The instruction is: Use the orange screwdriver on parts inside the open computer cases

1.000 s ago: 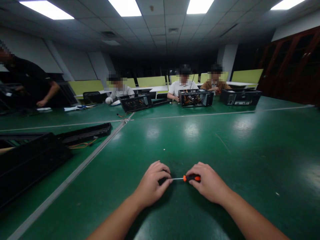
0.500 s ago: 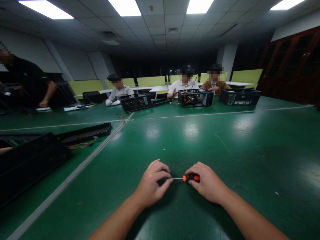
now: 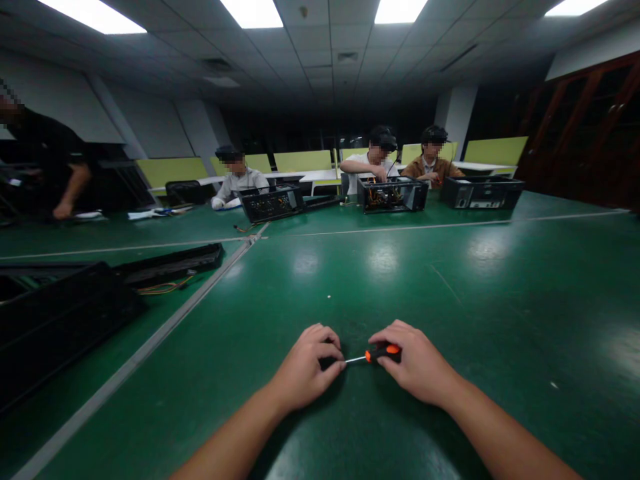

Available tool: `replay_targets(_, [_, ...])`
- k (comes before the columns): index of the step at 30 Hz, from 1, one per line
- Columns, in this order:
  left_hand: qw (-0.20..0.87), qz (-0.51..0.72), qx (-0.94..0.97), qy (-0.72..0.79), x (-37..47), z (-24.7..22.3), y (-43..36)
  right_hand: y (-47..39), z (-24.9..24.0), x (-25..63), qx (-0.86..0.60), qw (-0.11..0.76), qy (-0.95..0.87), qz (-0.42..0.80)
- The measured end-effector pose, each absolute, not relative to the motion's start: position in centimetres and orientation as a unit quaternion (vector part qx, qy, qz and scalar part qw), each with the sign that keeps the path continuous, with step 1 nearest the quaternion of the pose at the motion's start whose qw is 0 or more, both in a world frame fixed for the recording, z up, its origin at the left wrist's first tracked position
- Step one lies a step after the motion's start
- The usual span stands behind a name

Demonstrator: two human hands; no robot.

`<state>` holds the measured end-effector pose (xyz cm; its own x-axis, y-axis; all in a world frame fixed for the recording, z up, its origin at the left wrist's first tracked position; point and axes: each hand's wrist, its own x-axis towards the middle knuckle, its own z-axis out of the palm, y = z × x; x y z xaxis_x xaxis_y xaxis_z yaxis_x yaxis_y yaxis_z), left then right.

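Note:
A screwdriver [image 3: 384, 353] with a black and orange handle and a thin metal shaft lies crosswise between my hands, over the green table [image 3: 350, 273]. My right hand [image 3: 415, 363] has its thumb and fingers closed round the handle. On the other side, my left hand [image 3: 311, 367] pinches the shaft near its end between thumb and fingers. The tip is hidden behind those fingers.
On the left stands a large black case [image 3: 65, 327] beside a black panel [image 3: 175, 265] with coloured wires. Across the table are open computer cases [image 3: 393, 195] and several people. A small white speck [image 3: 329, 297] lies ahead of my hands.
The screwdriver has tilted slightly, its handle end now a little higher. Across the table, a person in white has leaned over and reached into an open case. The person at far left has shifted left.

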<state>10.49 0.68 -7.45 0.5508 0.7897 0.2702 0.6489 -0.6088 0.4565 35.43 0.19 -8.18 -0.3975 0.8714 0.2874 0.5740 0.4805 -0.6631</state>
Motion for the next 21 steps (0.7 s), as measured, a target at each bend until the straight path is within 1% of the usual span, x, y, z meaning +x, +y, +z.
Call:
replay_targets(4, [0.157,0.25,0.865,0.407,10.35,-7.31,0.63,0.38,-8.43,35.42,-0.463,0.274,-0.804,0.255])
replay_targets(21, [0.135,0.287,0.844,0.433,10.83,-7.14,0.84,0.53,-8.76,35.45,-0.457,0.264,-0.805,0.272])
